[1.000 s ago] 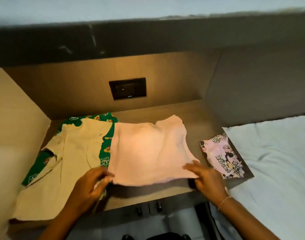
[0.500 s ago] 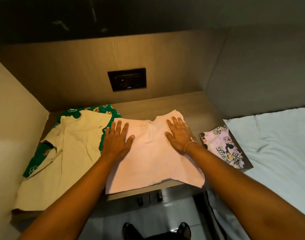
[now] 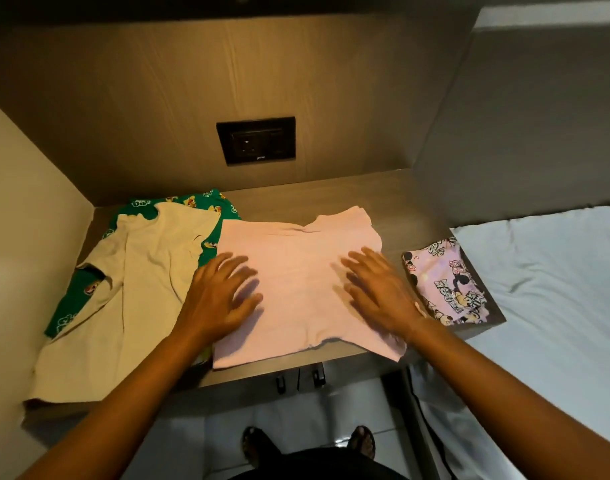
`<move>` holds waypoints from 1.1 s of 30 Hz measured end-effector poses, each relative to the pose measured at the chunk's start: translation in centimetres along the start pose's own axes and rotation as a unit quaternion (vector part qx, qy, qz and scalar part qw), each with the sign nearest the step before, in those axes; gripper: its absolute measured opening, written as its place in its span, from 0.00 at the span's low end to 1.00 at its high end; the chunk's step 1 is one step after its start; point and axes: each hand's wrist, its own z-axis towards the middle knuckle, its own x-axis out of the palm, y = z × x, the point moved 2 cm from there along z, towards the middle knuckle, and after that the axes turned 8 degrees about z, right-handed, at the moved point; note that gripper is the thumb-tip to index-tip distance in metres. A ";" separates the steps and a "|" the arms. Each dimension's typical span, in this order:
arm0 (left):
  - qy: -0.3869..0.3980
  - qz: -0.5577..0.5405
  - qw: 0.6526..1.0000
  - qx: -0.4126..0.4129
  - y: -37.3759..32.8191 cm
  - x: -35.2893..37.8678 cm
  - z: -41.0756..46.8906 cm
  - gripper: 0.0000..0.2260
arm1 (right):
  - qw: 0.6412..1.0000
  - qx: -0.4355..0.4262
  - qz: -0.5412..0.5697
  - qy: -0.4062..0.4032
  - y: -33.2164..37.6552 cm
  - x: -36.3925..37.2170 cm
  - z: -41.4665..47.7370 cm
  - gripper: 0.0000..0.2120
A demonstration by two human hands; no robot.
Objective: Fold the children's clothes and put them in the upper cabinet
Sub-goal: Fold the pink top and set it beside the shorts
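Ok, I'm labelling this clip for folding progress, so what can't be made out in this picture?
Head view only:
1. Upper cabinet: not seen; the top edge cuts the view off.
2. Green printed garment: mostly under the beige shirt, so its type is hidden.
3. Left hand and right hand: motion-blurred fingers on the pink top; pressing or sliding is unclear.
4. Pink printed cloth: too small to tell what garment it is.
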 end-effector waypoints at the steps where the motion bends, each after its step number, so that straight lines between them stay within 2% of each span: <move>1: 0.009 0.008 0.999 0.035 0.0 -0.3 -2.0 0.24 | 1.000 -0.021 0.012 0.001 0.4 -0.4 -2.1 0.23; 4: 0.054 0.028 0.994 0.088 -0.1 -0.7 -7.1 0.20 | 0.998 -0.032 -0.013 0.047 0.5 -0.8 -7.7 0.25; 8: 0.080 0.043 0.991 0.096 0.2 -0.6 -9.8 0.21 | 0.990 -0.025 -0.103 0.094 -0.1 0.3 -10.5 0.29; 11: 0.059 0.043 0.991 0.113 0.3 -0.6 -10.4 0.17 | 0.995 -0.024 -0.083 0.043 -0.4 0.7 -10.7 0.28; 13: 0.031 0.045 0.990 0.131 0.0 -0.6 -11.0 0.14 | 0.997 -0.043 -0.058 -0.001 -0.5 0.7 -11.0 0.23; 17: -0.011 0.053 0.991 0.126 -1.0 -0.8 -12.3 0.16 | 0.998 -0.040 -0.031 -0.046 0.2 0.0 -11.9 0.18; 21: -0.011 -0.029 0.998 0.046 -2.2 -2.8 -12.4 0.19 | 0.999 -0.007 0.025 -0.044 1.9 -2.4 -12.5 0.18; 24: -0.016 -0.179 0.981 -0.076 -2.0 -5.4 -11.5 0.13 | 0.991 0.043 0.123 -0.006 2.8 -5.3 -11.9 0.12; 26: -0.019 -0.252 0.959 -0.126 -1.6 -6.8 -9.7 0.08 | 0.989 0.066 0.135 0.004 2.6 -7.0 -10.3 0.09; 29: 0.019 -0.256 0.953 -0.158 -0.5 -7.4 -4.6 0.05 | 0.994 0.079 0.075 0.013 1.5 -8.2 -6.1 0.05; 33: 0.108 -0.170 0.958 -0.203 1.3 -5.5 3.2 0.07 | 0.991 0.119 -0.043 0.031 -1.5 -7.0 0.1 0.04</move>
